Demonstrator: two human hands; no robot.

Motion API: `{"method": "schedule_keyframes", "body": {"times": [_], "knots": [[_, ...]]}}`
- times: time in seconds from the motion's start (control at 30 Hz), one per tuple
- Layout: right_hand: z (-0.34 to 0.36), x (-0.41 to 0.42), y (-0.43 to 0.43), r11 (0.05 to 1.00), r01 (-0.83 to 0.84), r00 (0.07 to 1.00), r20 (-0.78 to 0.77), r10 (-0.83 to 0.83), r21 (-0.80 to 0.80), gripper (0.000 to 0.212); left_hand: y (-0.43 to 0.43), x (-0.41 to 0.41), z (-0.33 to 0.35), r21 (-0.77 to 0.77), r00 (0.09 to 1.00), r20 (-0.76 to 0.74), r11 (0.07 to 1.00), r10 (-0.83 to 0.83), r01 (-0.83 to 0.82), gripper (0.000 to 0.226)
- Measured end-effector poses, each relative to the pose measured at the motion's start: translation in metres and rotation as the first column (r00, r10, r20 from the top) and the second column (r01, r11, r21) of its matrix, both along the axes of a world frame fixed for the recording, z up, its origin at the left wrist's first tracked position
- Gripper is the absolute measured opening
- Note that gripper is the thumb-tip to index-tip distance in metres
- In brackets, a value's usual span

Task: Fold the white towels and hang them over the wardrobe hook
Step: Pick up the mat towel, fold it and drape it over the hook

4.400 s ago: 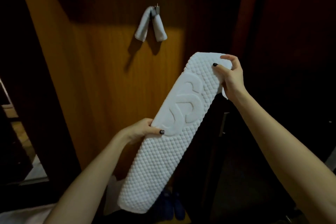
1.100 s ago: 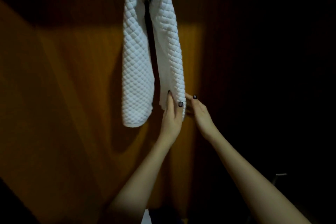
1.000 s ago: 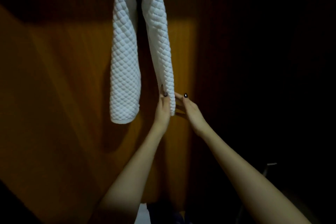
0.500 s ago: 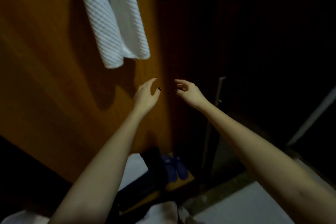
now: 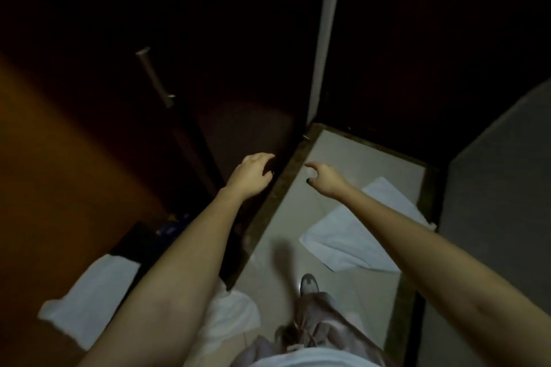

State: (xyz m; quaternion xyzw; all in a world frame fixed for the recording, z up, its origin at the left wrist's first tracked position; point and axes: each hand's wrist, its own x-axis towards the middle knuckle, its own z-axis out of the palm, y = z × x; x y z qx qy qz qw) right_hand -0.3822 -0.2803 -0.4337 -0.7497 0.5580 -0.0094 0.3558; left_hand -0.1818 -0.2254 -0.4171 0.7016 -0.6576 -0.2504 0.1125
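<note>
White and flat, the floor towel (image 5: pixel 343 235) lies on the pale floor (image 5: pixel 343 155) beneath the right forearm, nearer the person than the right hand (image 5: pixel 323 179). That hand holds nothing, its fingers loosely curled and its arm stretched forward. The left hand (image 5: pixel 252 174), beside it but apart, is also empty, fingers relaxed, palm down before the dark wardrobe door (image 5: pixel 238 68). A second towel (image 5: pixel 89 298) lies under the left forearm.

Metal door handle (image 5: pixel 155 77) — pale floor (image 5: pixel 351 164)

both hands let go of the hung towel; left hand (image 5: pixel 252 174) and right hand (image 5: pixel 323 179) lowered, empty; view tipped down to floor (image 5: pixel 351 158).
</note>
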Motion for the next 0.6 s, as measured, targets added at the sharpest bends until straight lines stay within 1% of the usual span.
{"method": "schedule_keyframes", "body": {"times": [0.13,0.27,0.43,0.6], "knots": [[-0.049,-0.100,0.010,0.976,0.196,0.977,-0.102,-0.186,0.099,0.055,-0.032,-0.069,-0.044,0.106,0.978,-0.020,0.972,-0.208,0.209,0.052],[-0.087,-0.182,0.026,0.910,0.361,0.928,-0.177,-0.329,0.204,0.057,-0.059,-0.132,-0.091,0.219,0.930,-0.017,0.906,-0.367,0.361,0.053],[-0.110,-0.264,0.010,0.820,0.511,0.858,-0.210,-0.469,0.258,0.058,-0.103,-0.213,-0.128,0.271,0.884,-0.044,0.846,-0.464,0.458,0.054],[-0.134,-0.342,-0.046,0.763,0.585,0.811,-0.198,-0.551,0.276,0.058,-0.171,-0.306,-0.146,0.279,0.858,-0.069,0.816,-0.510,0.507,0.053]]}}
